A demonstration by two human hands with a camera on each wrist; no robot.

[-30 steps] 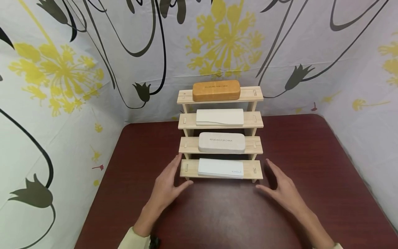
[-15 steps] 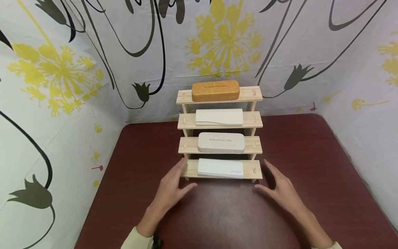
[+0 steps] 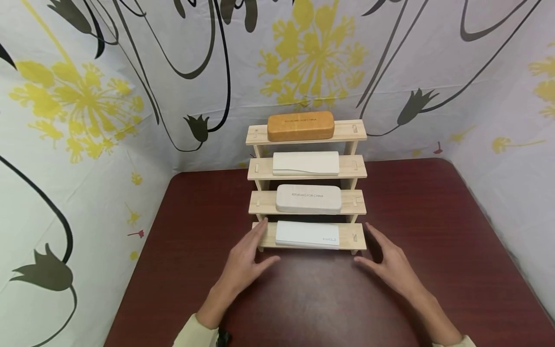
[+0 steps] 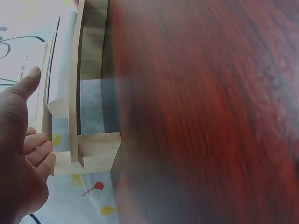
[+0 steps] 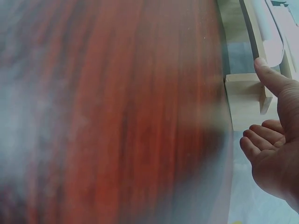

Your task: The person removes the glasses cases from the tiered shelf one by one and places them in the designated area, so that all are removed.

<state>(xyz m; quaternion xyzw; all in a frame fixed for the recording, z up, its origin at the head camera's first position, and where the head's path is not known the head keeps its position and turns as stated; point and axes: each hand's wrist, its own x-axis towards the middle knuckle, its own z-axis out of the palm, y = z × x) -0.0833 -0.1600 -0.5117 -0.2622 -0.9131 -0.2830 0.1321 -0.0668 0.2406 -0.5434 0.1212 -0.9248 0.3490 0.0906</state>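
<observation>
Fingers [image 3: 256, 236] extended, grasping nothing, my left hand [image 3: 244, 264] and right hand [image 3: 393, 266] flank the stepped pale-wood rack [image 3: 350, 236]; its flat top tier [image 3: 257, 135], I judge, steadies the oblong orange case [image 3: 301, 127].

There it is, up on the top shelf [image 3: 350, 129]: "REFUELING FOR CHINA," dark lettering across the orange case [image 3: 301, 126] by the front edge. Down to the third shelf [image 3: 355, 201], and the rounded white case [image 3: 309, 199] carries the same words! Now the bottom shelf [image 3: 352, 237]: near the front edge, the flat white case's [image 3: 303, 233] right corner reads "KA?OLD," third letter unclear.
</observation>
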